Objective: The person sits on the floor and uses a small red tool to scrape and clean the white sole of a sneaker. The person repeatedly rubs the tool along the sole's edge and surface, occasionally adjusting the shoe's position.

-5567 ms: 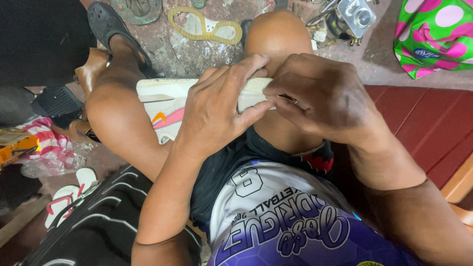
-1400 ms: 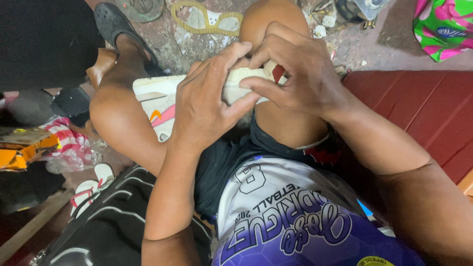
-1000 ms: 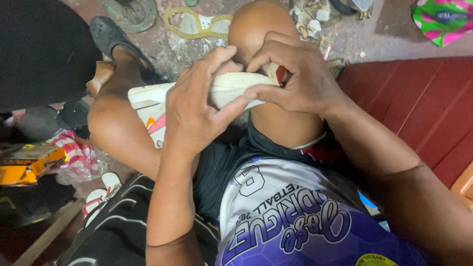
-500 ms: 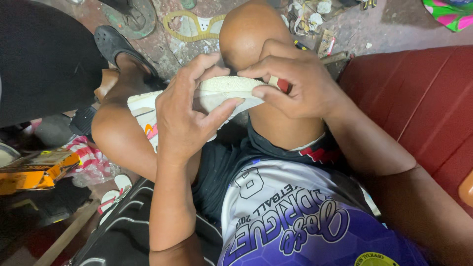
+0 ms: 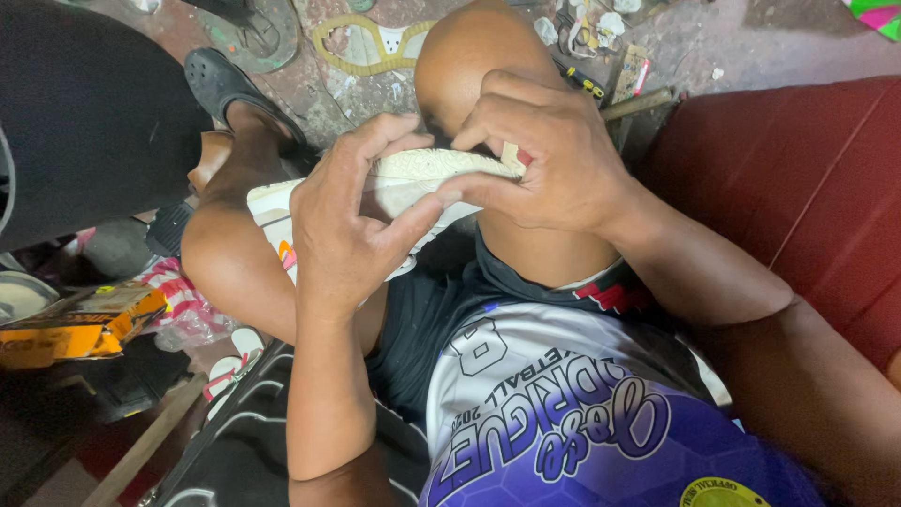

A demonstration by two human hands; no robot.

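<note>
Shoe (image 5: 413, 183) now tipped sole-up across the knees versus a second ago, left hand (image 5: 352, 230) clamping its middle from 7 o'clock, right hand (image 5: 549, 160) pinching sole edge at 3 o'clock, so edge work continuing.

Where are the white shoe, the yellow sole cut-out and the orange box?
white shoe (image 5: 422, 174), head view, textured sole edge.
yellow sole cut-out (image 5: 324, 38), head view, left rim.
orange box (image 5: 70, 324), head view, top face.

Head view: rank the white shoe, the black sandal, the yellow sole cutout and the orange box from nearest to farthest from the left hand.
From the left hand:
1. White shoe, in its grip.
2. Black sandal, up-left on the foot.
3. Yellow sole cutout, top, on the floor; close to the sandal's rank.
4. Orange box, far left.
</note>
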